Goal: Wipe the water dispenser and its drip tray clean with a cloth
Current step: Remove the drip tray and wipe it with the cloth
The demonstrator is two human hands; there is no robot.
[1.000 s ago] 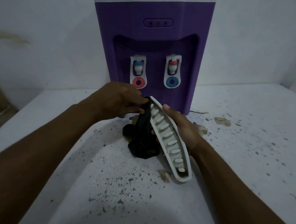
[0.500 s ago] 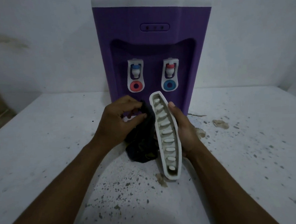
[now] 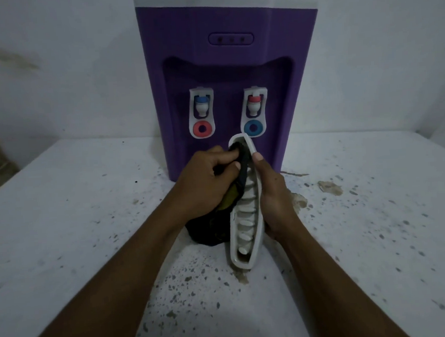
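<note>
1. My left hand (image 3: 206, 179) is clamped on the dark cloth (image 3: 207, 233), fingers curled round a wad of it and thumb pressing in. The rest of the cloth hangs down to the table (image 3: 88, 202).
2. Change: half a second ago the wad sat beside the tray's left edge. It is now pushed into the far end of the drip tray (image 3: 246, 219), over the top slats.
3. My right hand (image 3: 272, 199) grips the tray's right rim as before, thumb along the edge. The tray is held on edge in front of the water dispenser (image 3: 225, 64). I cannot tell whether its near end touches the table.
4. Judgement: I am wiping the tray lengthwise. The near slats and the dispenser body are probably still to do.
</note>
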